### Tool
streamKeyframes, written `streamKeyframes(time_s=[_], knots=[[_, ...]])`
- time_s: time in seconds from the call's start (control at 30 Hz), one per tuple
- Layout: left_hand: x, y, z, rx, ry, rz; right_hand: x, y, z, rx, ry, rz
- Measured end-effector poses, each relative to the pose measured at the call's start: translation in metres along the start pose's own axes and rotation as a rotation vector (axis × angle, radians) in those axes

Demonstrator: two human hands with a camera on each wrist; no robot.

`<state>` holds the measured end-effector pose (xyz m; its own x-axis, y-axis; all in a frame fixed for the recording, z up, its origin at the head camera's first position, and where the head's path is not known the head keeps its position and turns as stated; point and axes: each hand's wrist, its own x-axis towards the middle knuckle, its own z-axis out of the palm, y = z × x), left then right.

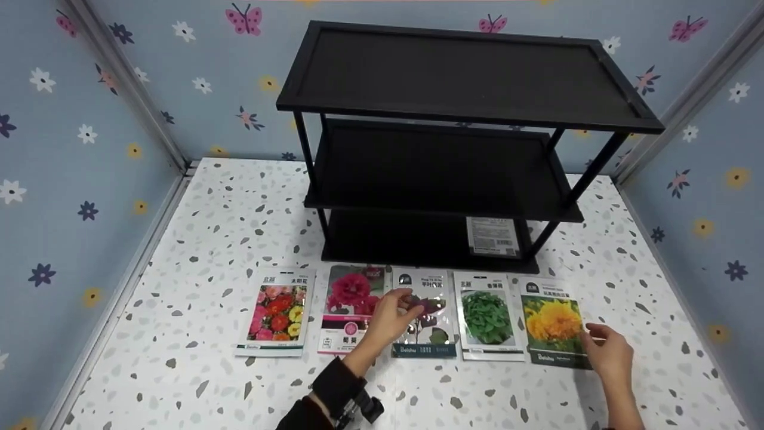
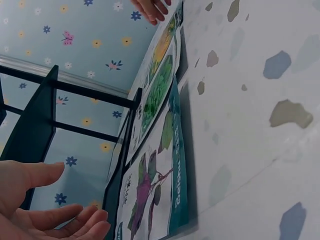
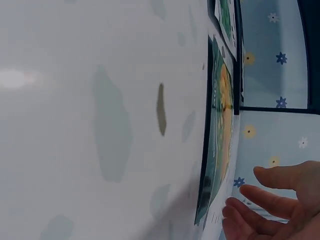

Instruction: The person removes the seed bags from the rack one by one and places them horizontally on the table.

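Several seed packets lie in a row in front of the rack. My left hand (image 1: 391, 316) hovers by the packet with purple leaves (image 1: 431, 328) and the pink-flower packet (image 1: 346, 298), covering part of both. Its fingers are loosely bent, with nothing between them in the left wrist view. My right hand (image 1: 609, 352) is beside the right edge of the yellow-flower packet (image 1: 552, 328). In the right wrist view its thumb and fingers stand apart and hold nothing. Between the hands lies a green-leaf packet (image 1: 487, 316); at the far left is a packet with red and yellow flowers (image 1: 277, 313).
A black three-tier rack (image 1: 441, 167) stands behind the row. On its bottom shelf, at the right, a packet (image 1: 492, 236) lies with its printed text side up. Flowered blue wall panels (image 1: 71, 149) enclose the speckled white table (image 1: 197, 239) at the back and both sides.
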<state>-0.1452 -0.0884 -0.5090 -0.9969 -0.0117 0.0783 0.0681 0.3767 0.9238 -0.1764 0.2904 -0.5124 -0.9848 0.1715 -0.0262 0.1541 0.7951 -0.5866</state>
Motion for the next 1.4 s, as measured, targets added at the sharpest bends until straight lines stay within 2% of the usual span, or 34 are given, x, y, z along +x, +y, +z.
streamKeyframes(time_s=[0.1, 0.13, 0.17, 0.3, 0.33, 0.37, 0.6, 0.73, 0.87, 1.0, 1.1, 1.17, 1.2, 1.23, 1.33, 1.37, 1.4], knots=[[0.009, 0.003, 0.005, 0.038, -0.021, 0.039, 0.002, -0.007, 0.007, 0.017, 0.033, -0.065], [0.015, -0.004, 0.01, 0.059, -0.021, 0.084, 0.003, -0.01, 0.009, 0.023, 0.039, -0.085], [0.019, -0.002, 0.012, 0.078, -0.027, 0.097, 0.004, -0.014, 0.012, 0.03, 0.042, -0.104], [0.035, 0.007, 0.022, 0.129, -0.071, 0.114, 0.01, -0.03, 0.022, 0.07, 0.02, -0.138], [0.039, 0.01, 0.025, 0.145, -0.082, 0.107, 0.011, -0.033, 0.024, 0.079, 0.005, -0.14], [0.04, 0.02, 0.026, 0.158, -0.101, 0.066, 0.013, -0.037, 0.026, 0.084, -0.008, -0.142], [0.071, 0.034, 0.052, 0.277, -0.144, -0.011, 0.031, -0.063, 0.037, 0.051, -0.088, -0.184], [0.092, 0.038, 0.064, 0.268, -0.143, -0.05, 0.05, -0.079, 0.041, 0.067, -0.116, -0.224], [0.111, 0.043, 0.073, 0.265, -0.17, -0.112, 0.071, -0.093, 0.047, 0.069, -0.122, -0.243], [0.122, 0.046, 0.081, 0.263, -0.165, -0.17, 0.089, -0.106, 0.055, 0.054, -0.13, -0.236], [0.133, 0.041, 0.087, 0.233, -0.151, -0.208, 0.102, -0.113, 0.061, 0.03, -0.119, -0.238], [0.145, 0.03, 0.096, 0.234, -0.144, -0.228, 0.111, -0.115, 0.067, 0.014, -0.095, -0.242], [0.156, 0.012, 0.106, 0.222, -0.126, -0.212, 0.118, -0.113, 0.072, 0.012, -0.087, -0.237], [0.169, -0.007, 0.117, 0.187, -0.117, -0.221, 0.122, -0.111, 0.075, 0.02, -0.086, -0.243], [0.21, -0.072, 0.159, 0.165, -0.067, -0.229, 0.166, -0.075, 0.107, 0.036, -0.04, -0.283], [0.221, -0.092, 0.173, 0.168, -0.037, -0.216, 0.184, -0.061, 0.117, 0.03, -0.049, -0.279], [0.236, -0.114, 0.188, 0.146, -0.034, -0.232, 0.2, -0.047, 0.129, 0.024, -0.056, -0.272]])
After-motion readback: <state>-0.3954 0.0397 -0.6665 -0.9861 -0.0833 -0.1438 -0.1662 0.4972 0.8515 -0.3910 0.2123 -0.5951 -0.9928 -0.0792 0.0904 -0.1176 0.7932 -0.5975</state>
